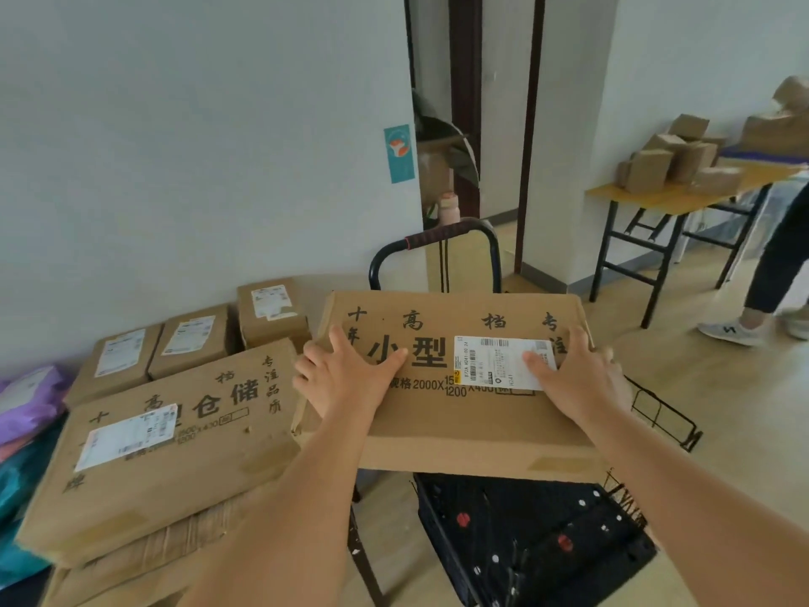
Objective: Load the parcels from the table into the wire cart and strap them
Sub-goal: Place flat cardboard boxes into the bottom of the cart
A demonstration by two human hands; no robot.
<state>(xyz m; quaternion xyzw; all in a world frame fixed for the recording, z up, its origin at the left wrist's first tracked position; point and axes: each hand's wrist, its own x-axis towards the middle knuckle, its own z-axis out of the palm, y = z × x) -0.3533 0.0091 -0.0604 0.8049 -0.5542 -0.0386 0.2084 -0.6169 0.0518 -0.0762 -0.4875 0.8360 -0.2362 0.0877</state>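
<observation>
A large flat cardboard parcel [459, 427] with black print and a white label lies over the black wire cart [538, 541]. My left hand [346, 378] lies flat on its top left part, fingers spread. On the label, at the parcel's right side, rests my right hand [573, 370], fingers straight. The cart's curved black handle [437, 243] rises behind the parcel. To the left a second large flat parcel [166, 444] sits on a stack, with three small labelled boxes [192, 339] behind it along the wall.
Purple and teal soft bags [26, 414] lie at far left. A folding table [670, 194] with several small cardboard boxes stands at back right. A person's leg and shoe [731, 332] are beside it. A doorway opens behind the cart.
</observation>
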